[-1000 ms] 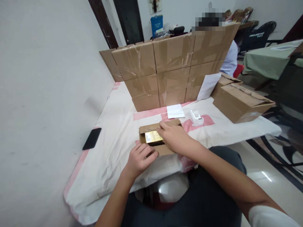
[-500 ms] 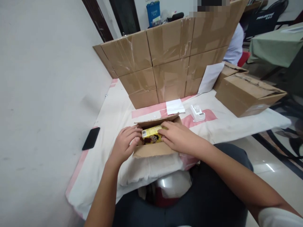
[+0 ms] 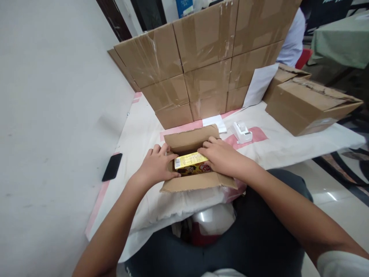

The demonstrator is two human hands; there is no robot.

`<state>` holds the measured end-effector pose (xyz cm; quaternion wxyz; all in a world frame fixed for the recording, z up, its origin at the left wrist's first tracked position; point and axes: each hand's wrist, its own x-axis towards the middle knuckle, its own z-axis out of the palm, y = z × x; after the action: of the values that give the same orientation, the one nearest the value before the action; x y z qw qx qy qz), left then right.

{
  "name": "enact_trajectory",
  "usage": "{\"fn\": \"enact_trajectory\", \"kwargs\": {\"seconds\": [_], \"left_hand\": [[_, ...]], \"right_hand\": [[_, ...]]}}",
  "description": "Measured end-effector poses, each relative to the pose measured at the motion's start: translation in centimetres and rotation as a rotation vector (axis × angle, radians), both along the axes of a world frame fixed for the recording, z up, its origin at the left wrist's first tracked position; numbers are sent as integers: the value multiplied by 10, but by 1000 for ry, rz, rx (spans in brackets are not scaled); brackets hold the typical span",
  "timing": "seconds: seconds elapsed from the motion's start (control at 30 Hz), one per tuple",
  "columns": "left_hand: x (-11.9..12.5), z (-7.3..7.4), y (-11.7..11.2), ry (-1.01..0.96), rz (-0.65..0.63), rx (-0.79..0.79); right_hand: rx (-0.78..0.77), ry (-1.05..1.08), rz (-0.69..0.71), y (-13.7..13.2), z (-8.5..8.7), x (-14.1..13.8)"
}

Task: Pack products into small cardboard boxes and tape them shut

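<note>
A small open cardboard box [image 3: 196, 181] sits on the table's near edge, its far and near flaps folded outward. Inside lies a yellow packet [image 3: 190, 161] with a barcode on its left end. My left hand [image 3: 157, 166] rests on the box's left side, fingers curled over the edge beside the packet. My right hand [image 3: 223, 157] lies over the box's right side, fingertips on the packet's right end. Whether either hand actually grips the packet is hard to tell.
A wall of taped cardboard boxes [image 3: 201, 65] stands across the back of the table. A white tape dispenser [image 3: 242, 132] and a white paper [image 3: 215, 121] lie behind the small box. A black phone [image 3: 112, 166] lies left. Larger cartons [image 3: 308, 105] sit right. Another person's sleeve [image 3: 292, 42] shows behind the stack.
The box's flaps have been opened outward. My left hand moved from the near flap up to the box's left edge. The camera tilted down and closer.
</note>
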<state>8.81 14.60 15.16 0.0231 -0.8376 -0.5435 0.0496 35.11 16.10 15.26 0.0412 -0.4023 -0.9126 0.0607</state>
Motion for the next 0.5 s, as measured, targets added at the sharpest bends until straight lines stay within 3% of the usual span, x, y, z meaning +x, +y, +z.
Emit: {"fn": "enact_trajectory", "kwargs": {"seconds": [0.3, 0.5], "left_hand": [[29, -13, 17, 123, 16, 20], [14, -9, 18, -263, 7, -176]], "right_hand": [[-18, -18, -91, -3, 4, 7], [-115, 35, -117, 9, -2, 21]]}}
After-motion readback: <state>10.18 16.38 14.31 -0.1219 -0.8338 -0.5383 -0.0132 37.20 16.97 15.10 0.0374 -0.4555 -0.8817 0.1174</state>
